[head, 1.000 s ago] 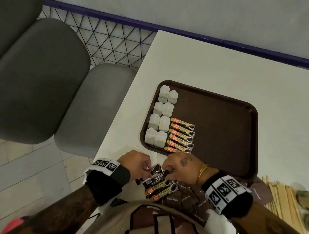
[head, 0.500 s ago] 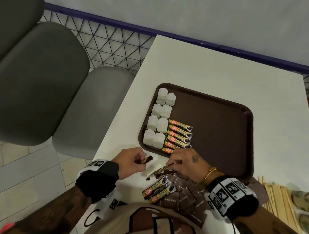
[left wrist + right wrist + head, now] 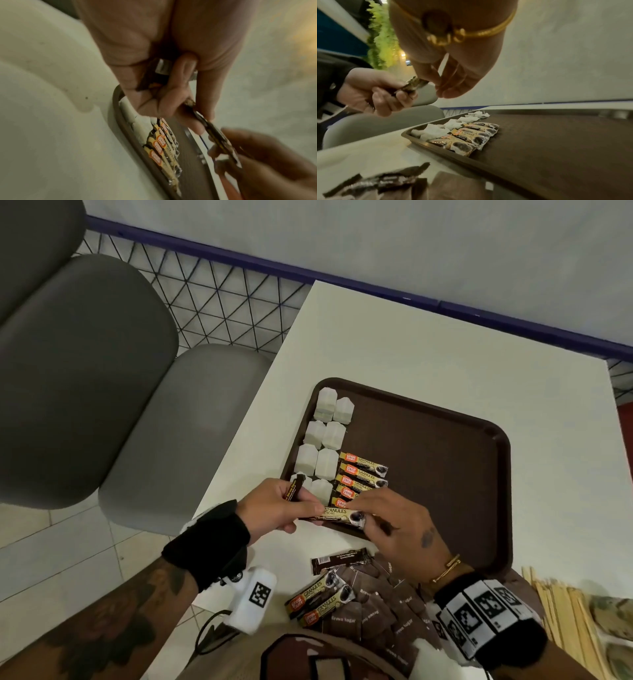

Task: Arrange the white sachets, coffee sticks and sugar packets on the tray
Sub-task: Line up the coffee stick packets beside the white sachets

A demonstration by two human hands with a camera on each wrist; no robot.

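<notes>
Dim, even indoor light; soft shadows fall on the white table (image 3: 428, 364). The head view bends at its edges. Both wrist views are blurred, warm-tinted and strongly distorted.

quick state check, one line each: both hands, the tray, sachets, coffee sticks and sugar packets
left hand: grips a dark stick and one end of the held coffee stick
right hand: pinches that stick's other end
tray: flat on the table, partly filled
white sachets: two columns on the tray
coffee sticks: row beside the sachets
loose coffee sticks: on the table
sugar packets: piled off the tray
</notes>
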